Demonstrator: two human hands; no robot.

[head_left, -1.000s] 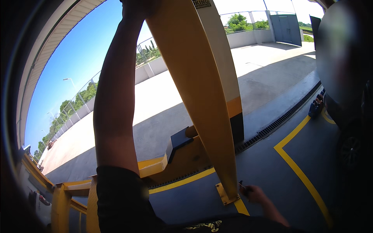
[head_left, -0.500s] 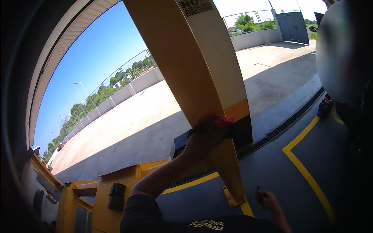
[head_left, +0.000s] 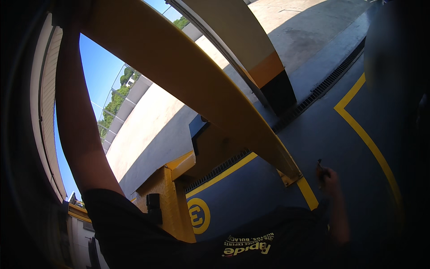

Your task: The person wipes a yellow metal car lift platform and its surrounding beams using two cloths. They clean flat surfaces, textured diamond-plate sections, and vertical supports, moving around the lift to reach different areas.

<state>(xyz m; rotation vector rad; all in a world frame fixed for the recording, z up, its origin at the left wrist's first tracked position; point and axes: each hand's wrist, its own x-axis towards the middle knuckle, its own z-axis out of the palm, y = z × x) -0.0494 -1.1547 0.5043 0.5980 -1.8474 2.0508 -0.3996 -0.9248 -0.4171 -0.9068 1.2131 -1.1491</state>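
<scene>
My left arm stretches up along the left side, and my left hand (head_left: 67,14) is in deep shadow at the top, beside the upper part of a yellow post (head_left: 192,67). Its fingers and anything in them are too dark to make out. The post slants down to a bolted foot on the floor. Low on the right, my right hand (head_left: 330,180) is closed around a small dark object (head_left: 320,169) whose thin end sticks up past the fingers. Its kind is unclear. This hand is held apart from the post, above the blue-grey floor.
A yellow metal lift part (head_left: 177,210) with a black block (head_left: 153,207) stands near my left arm. Behind the post rises a cream, orange and black pillar (head_left: 268,71). A drain grate (head_left: 324,85) crosses the floor near yellow lines (head_left: 367,134). Outside lies sunlit concrete.
My left hand has gone from the post's lower part, where it held something red and dark, up to the upper left. The view has tilted. My right hand still grips the small object.
</scene>
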